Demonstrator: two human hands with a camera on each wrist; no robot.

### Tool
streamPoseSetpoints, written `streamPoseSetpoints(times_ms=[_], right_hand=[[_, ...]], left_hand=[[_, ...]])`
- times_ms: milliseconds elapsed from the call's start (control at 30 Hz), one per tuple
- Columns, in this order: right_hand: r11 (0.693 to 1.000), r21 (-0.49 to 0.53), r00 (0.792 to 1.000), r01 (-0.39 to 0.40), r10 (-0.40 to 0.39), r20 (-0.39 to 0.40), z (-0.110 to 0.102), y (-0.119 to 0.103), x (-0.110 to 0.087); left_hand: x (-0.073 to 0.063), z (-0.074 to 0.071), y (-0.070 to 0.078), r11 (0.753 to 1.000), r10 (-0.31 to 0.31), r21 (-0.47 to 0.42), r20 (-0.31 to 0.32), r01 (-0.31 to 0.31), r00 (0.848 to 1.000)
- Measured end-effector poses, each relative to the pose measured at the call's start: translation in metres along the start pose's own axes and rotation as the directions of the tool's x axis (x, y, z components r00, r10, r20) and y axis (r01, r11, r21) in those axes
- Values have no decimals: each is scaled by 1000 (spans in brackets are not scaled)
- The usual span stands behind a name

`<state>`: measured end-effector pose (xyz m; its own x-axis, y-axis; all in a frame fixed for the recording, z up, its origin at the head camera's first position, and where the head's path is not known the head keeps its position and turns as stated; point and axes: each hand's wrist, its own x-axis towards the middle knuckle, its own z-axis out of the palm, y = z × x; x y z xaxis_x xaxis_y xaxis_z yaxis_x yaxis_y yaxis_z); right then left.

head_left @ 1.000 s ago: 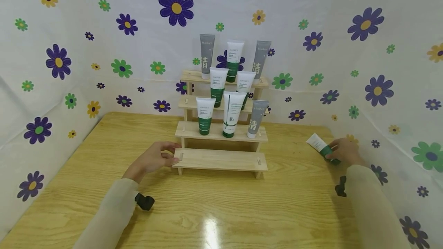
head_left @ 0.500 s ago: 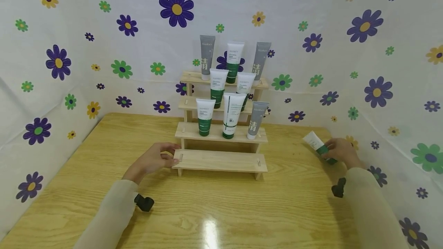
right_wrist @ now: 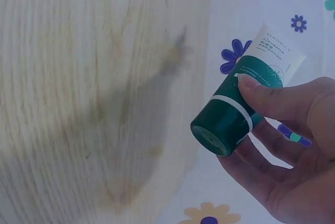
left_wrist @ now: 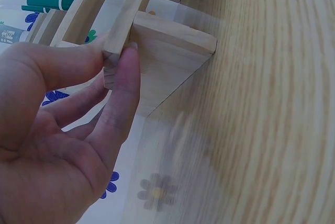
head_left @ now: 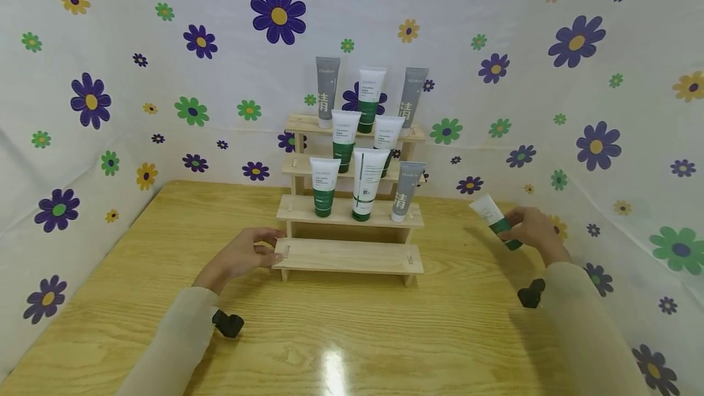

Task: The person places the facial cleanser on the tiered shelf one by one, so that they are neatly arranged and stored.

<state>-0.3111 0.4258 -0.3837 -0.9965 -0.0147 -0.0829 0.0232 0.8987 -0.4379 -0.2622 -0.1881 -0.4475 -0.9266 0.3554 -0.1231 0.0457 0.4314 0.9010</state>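
Observation:
My left hand pinches the left end of the lowest board of a stepped wooden rack; in the left wrist view its thumb and fingers close on the board's corner. Over at the right, my right hand grips a white and green squeeze tube by its green part. The right wrist view shows this tube tilted, its green cap toward the table and thumb across its front. On the rack's third step down stand a white and green tube, a taller white tube and a grey tube.
Higher on the rack stand more tubes, among them a grey tube and a white and green tube on top. The wooden table meets flowered cloth at the back and sides.
My right hand has lifted the tube and carried it a little to the left and farther back. The left hand still holds the rack in the same place.

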Motion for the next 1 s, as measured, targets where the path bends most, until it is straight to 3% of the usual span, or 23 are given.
streamPoseSetpoints(times_ms=[200,600,1000], right_hand=[[997,63,999,42,-41,-15,-1,-17,-6],[994,88,998,59,-58,-13,-2,-41,-11],[991,124,998,56,-57,3,-4,-51,-20]], left_hand=[[0,0,-2,1000,7,12,1,-7,1000],[-1,0,-4,1000,14,6,5,-14,1000],[0,1,-1,1000,20,4,9,-20,1000]])
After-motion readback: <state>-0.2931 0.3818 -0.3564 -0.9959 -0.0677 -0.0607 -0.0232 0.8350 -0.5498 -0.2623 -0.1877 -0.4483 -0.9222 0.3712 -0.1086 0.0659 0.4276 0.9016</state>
